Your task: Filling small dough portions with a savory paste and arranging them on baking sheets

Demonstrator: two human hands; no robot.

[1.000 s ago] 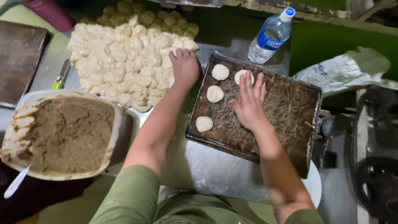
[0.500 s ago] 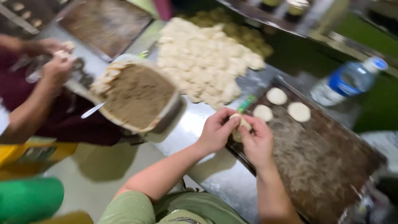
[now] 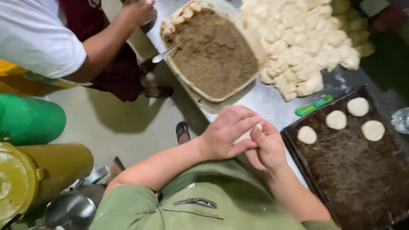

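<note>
My left hand point(image 3: 228, 130) and my right hand point(image 3: 267, 147) are pressed together around a pale piece of dough point(image 3: 247, 135), which shows only between the fingers. They hover over the metal table's near edge point(image 3: 272, 104), left of a dark baking tray point(image 3: 362, 170) that carries several flat round dough discs point(image 3: 336, 119). Just beyond my hands stands a big tub of brown filling point(image 3: 213, 51) with a spoon point(image 3: 164, 54) resting on its rim. A heap of cut dough pieces point(image 3: 306, 38) lies at the back of the table.
A green-handled tool point(image 3: 314, 105) lies between the heap and the tray. Another person in a white shirt point(image 3: 38, 40) works at the upper left, their hand by the tub. Green and yellow containers point(image 3: 30, 123) and metal bowls point(image 3: 70, 211) stand on the floor at left.
The view has swung left and down. A second ago my hands were apart, the left at the heap and the right on the tray; now both are closed around one dough piece near the table edge.
</note>
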